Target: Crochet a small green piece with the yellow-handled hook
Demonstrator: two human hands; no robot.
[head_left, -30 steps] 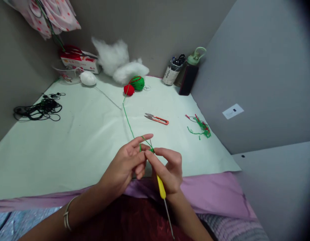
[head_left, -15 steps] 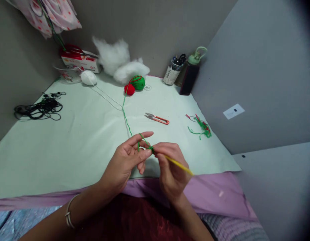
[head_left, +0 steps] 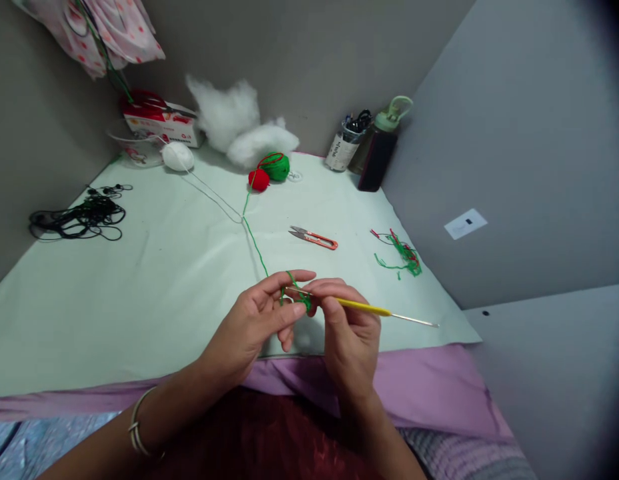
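Between thumb and fingers, my left hand (head_left: 262, 312) pinches a small green crocheted piece (head_left: 305, 303), its index finger stretched out with green yarn (head_left: 257, 248) looped over it. My right hand (head_left: 348, 327) grips a crochet hook (head_left: 364, 306) with a yellow handle and metal ends. The hook's left tip lies just above the green piece, close to the yarn at my left fingers. From my left hand the yarn runs up the table towards a green ball (head_left: 276, 167), beside a red ball (head_left: 259, 180).
Orange thread snips (head_left: 314, 238) lie beyond my hands. Yarn scraps (head_left: 404, 256) are at the right, black cords (head_left: 84, 215) at the left. White stuffing (head_left: 227, 117), a white yarn ball (head_left: 178, 157), a bottle (head_left: 387, 123) and a dark phone (head_left: 377, 160) stand farther back.
The hook has swung from a downward slant to nearly level, and its left tip now shows above the green piece. Both hands have shifted slightly to the right.
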